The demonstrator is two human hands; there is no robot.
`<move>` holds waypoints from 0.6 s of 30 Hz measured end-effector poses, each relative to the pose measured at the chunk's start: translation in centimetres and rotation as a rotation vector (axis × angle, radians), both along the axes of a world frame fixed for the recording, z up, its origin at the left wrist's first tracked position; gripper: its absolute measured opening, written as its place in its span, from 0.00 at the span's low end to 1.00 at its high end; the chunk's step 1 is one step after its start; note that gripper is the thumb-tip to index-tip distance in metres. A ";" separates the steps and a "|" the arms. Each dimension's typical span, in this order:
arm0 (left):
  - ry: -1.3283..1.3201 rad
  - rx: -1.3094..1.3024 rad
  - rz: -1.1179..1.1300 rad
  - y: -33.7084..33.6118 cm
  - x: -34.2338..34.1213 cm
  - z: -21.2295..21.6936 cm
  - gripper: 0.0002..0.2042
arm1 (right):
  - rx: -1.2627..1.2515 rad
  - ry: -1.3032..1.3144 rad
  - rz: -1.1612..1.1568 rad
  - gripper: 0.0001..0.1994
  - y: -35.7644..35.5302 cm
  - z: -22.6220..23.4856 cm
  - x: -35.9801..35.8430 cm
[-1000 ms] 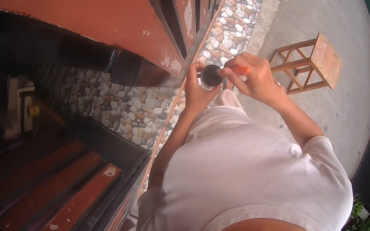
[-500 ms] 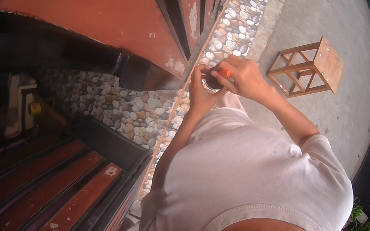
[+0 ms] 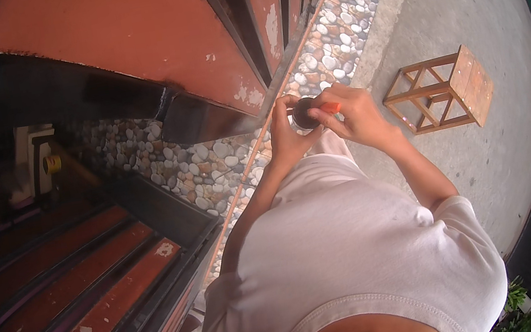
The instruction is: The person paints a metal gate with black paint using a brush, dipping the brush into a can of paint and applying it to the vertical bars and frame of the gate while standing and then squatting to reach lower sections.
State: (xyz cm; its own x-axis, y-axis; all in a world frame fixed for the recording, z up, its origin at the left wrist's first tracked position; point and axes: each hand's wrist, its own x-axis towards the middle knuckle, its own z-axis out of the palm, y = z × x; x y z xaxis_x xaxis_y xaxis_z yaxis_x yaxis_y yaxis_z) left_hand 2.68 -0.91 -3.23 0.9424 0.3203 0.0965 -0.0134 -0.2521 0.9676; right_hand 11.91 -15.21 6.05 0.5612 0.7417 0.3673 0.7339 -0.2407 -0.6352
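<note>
In front of my chest, my left hand [image 3: 290, 140] curls its thumb and fingers around a small, dark, round container [image 3: 303, 114], which looks like a jar or can. My right hand [image 3: 360, 115] is closed on an orange handle [image 3: 331, 107], its thumb and fingertips reaching over the container's near right side. Whatever is at the far end of the handle is hidden by the fingers and the dark container. Both hands touch or nearly touch each other.
An open red gate [image 3: 113, 37] with peeling paint stands ahead left, and a red slatted panel [image 3: 102, 317] lies nearer left. Pebble-patterned flooring [image 3: 329, 41] runs between them and the grey concrete [image 3: 443, 13]. A wooden stool [image 3: 471, 84] is at right.
My hands keep the same hold on the container and the orange handle. The handle has shifted slightly right, showing more orange. The view has turned a little, so the gate sits further left.
</note>
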 end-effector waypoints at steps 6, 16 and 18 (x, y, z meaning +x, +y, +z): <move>-0.048 -0.056 -0.001 0.3 0.2 -1.6 0.32 | -0.048 0.004 0.106 0.08 -1.6 2.6 0.2; -0.019 -0.049 0.021 0.1 0.5 -1.6 0.33 | 0.001 0.148 0.063 0.09 -1.8 2.8 0.2; -0.033 -0.037 0.036 0.2 0.5 -1.4 0.33 | 0.050 0.159 0.053 0.09 -1.8 2.3 0.3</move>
